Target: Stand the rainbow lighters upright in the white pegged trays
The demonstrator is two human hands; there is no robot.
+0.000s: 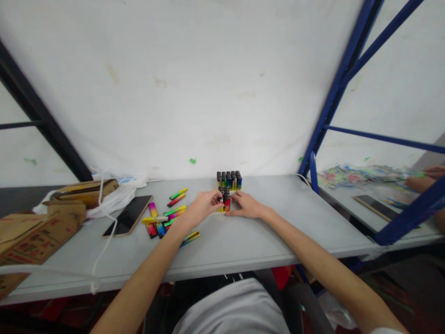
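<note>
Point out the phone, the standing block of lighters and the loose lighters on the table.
phone [129,215]: head view, middle of its dark screen.
standing block of lighters [229,180]: head view, black tops of the row.
loose lighters [166,218]: head view, middle of the scattered pile.

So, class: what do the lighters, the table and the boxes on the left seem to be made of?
Lighters: probably glossy plastic, judging by the bright gradient colours; the standing ones have dark caps whose material is too small to tell.
Table: smooth, matt grey top, perhaps laminate or painted metal.
Boxes: brown cardboard, with folded flaps and red print.
</note>
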